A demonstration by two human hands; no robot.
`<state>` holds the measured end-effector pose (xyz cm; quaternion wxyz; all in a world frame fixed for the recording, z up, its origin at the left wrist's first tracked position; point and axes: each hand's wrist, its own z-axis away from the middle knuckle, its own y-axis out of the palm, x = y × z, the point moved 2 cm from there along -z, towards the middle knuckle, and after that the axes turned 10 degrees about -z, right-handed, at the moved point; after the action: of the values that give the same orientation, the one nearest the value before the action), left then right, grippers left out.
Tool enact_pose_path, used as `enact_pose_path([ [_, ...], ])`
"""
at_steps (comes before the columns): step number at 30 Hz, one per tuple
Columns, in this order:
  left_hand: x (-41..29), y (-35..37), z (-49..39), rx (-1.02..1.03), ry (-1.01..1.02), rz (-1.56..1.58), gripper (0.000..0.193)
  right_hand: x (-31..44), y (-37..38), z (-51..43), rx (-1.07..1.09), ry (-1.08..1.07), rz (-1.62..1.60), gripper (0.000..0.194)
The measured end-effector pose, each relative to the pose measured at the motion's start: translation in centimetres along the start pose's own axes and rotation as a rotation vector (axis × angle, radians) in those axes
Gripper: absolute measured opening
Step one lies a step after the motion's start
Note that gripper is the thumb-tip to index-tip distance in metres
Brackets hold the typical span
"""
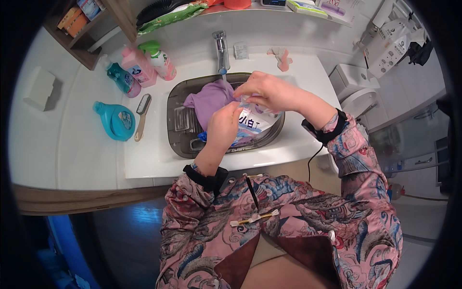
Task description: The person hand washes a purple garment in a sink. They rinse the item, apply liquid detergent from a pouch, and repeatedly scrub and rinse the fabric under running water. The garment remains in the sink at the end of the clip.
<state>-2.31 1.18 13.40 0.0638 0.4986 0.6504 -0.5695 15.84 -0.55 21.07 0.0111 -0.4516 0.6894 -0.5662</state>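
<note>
My left hand (224, 124) pinches the top edge of a white and blue plastic pouch (252, 121) that bears writing. My right hand (269, 92) has its fingers on the same edge, close to my left fingertips. The pouch hangs over the right part of a dark translucent basin (177, 144) set in the white sink. Behind and left of it in the basin lies a purple cloth (207, 103). Water runs from the chrome faucet (222, 54) onto the cloth. Something blue shows by the cloth, partly hidden by my left wrist.
Left of the basin are a wooden-handled scrub brush (142, 117), a blue detergent bottle (115, 121), a teal bottle (122, 77), a pink bottle (139, 68) and a green-topped pump bottle (158, 61). A pink and white cloth (281, 57) lies behind right. A shelf (249, 8) runs above the faucet.
</note>
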Motion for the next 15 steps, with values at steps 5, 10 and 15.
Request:
enact_pose_path([
  [5,-0.1,-0.3,-0.2,0.014,0.008,0.01,0.018,0.7,-0.8,-0.2,0.031,0.16,0.165,0.038],
  [10,-0.1,-0.4,-0.2,0.002,0.03,-0.014,0.017,1.5,-1.5,-0.6,0.114,0.204,0.147,0.047],
  [15,-0.1,-0.4,0.0,0.042,0.011,-0.052,0.016,2.1,-1.7,-0.7,0.107,0.204,0.436,0.051],
])
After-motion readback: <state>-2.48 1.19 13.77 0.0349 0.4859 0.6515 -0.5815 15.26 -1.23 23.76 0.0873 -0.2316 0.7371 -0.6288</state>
